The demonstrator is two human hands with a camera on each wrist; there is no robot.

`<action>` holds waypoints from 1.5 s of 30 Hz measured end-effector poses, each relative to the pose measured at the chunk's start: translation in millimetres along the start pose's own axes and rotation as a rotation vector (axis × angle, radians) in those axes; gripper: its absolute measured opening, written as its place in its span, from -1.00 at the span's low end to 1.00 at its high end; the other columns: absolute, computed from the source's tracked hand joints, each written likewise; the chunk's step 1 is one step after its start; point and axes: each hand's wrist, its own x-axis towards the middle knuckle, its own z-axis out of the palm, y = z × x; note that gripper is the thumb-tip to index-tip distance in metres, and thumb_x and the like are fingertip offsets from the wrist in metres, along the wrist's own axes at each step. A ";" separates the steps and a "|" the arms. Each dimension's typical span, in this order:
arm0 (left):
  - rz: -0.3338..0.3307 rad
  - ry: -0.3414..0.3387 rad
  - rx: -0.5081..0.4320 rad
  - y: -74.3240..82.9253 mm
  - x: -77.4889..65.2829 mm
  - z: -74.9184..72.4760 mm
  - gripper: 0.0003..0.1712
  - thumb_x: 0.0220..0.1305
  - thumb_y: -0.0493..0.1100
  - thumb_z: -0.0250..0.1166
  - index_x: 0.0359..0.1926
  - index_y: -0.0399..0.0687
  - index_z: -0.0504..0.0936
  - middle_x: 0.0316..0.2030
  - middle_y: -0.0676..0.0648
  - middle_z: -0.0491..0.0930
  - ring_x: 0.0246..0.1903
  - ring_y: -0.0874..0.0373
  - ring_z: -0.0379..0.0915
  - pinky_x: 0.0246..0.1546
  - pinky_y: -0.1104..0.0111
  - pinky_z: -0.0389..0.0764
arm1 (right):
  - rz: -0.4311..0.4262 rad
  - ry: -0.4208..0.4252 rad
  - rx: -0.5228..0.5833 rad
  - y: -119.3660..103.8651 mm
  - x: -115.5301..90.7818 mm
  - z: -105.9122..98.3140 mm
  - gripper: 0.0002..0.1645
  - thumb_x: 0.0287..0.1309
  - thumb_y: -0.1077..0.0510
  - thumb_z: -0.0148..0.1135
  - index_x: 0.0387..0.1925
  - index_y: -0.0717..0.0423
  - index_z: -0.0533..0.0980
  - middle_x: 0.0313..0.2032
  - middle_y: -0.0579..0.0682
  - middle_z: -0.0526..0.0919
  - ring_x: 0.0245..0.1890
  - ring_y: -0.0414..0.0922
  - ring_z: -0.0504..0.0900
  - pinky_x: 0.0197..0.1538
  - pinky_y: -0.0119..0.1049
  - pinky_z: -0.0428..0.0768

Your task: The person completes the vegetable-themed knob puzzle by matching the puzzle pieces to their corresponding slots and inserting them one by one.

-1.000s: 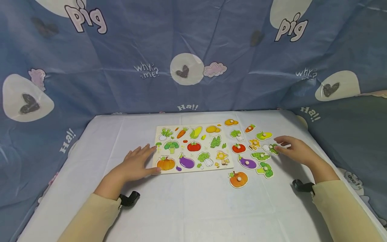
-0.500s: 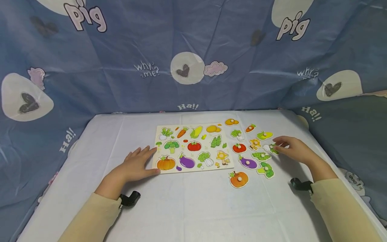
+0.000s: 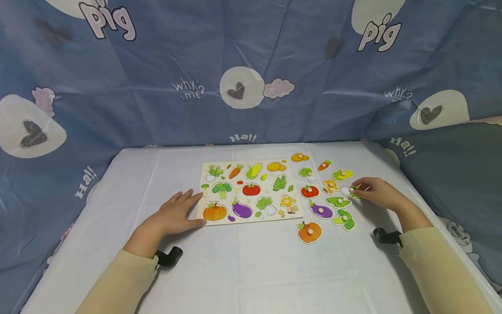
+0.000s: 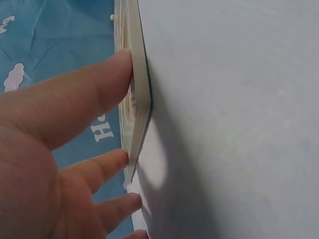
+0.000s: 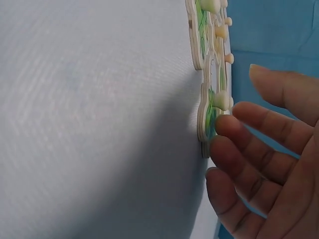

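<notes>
My left hand (image 3: 172, 214) lies at the left end of a wooden vegetable puzzle board (image 3: 236, 203), fingers spread. In the left wrist view its thumb (image 4: 112, 74) touches the board's edge, and a fingertip meets the edge farther along. My right hand (image 3: 378, 192) hovers at a turnip piece (image 3: 346, 190) with green leaves, right of the board. In the right wrist view its fingertips are right beside the piece's wooden knob (image 5: 222, 100), with the thumb (image 5: 279, 87) apart from the index finger. Close by are a corn piece (image 3: 347, 175), a leafy green piece (image 3: 334, 202) and a broccoli piece (image 3: 347, 221).
Other knobbed pieces lie between board and right hand: a tomato (image 3: 307, 192), an eggplant (image 3: 318, 211), a mushroom (image 3: 327, 188), a carrot (image 3: 322, 166), a bok choy (image 3: 303, 172) and a potato (image 3: 296, 158). A pumpkin piece (image 3: 305, 233) lies nearer. Blue printed cloth (image 3: 164, 117) rises behind the white table.
My right hand has edged slightly left over the turnip piece, its fingertips now overlapping more of the leaves. The left hand stays at the board, and the pieces lie where they were.
</notes>
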 end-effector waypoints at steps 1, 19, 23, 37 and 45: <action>0.003 0.000 0.002 0.0 0.1 -0.1 0.04 0.14 0.30 0.36 0.50 -0.11 0.24 0.48 -0.40 0.08 0.43 -0.50 -0.10 0.30 -0.40 0.03 | 0.004 -0.006 0.000 0.6 1.0 0.1 -0.43 0.29 -0.04 0.31 0.14 0.30 0.52 -0.16 0.13 0.63 -0.20 -0.01 0.55 -0.21 -0.21 0.53; 0.008 -0.035 -0.017 -1.0 1.0 -2.3 0.06 0.16 0.34 0.33 0.52 -0.09 0.20 0.50 -0.40 0.03 0.44 -0.50 -0.14 0.32 -0.40 -0.01 | 0.030 -0.040 0.092 5.7 19.5 5.1 -0.67 0.32 0.08 0.29 -0.06 0.27 0.52 -0.30 0.05 0.52 -0.35 -0.10 0.46 -0.30 -0.25 0.48; 0.016 -0.034 -0.020 -0.4 1.3 -3.4 0.05 0.17 0.32 0.33 0.52 -0.11 0.20 0.49 -0.41 0.03 0.44 -0.51 -0.14 0.33 -0.39 -0.02 | 0.039 -0.039 0.099 6.3 22.7 5.9 -0.69 0.30 0.10 0.30 -0.10 0.27 0.51 -0.32 0.05 0.53 -0.36 -0.09 0.47 -0.32 -0.25 0.49; 0.008 -0.027 -0.023 -1.2 -1.6 -3.1 0.04 0.17 0.29 0.35 0.52 -0.11 0.20 0.49 -0.41 0.03 0.44 -0.51 -0.15 0.32 -0.40 -0.02 | 0.031 -0.023 0.095 3.3 26.4 8.7 -0.78 0.27 0.18 0.29 -0.18 0.26 0.50 -0.36 0.05 0.55 -0.39 -0.08 0.48 -0.35 -0.24 0.49; 0.014 -0.024 -0.034 -2.2 -2.5 -2.0 0.06 0.17 0.32 0.34 0.52 -0.12 0.20 0.49 -0.42 0.02 0.44 -0.51 -0.16 0.32 -0.40 -0.04 | -0.014 0.005 0.080 -0.4 22.2 5.7 -0.81 0.25 0.21 0.30 -0.21 0.27 0.51 -0.37 0.05 0.53 -0.40 -0.09 0.46 -0.37 -0.26 0.48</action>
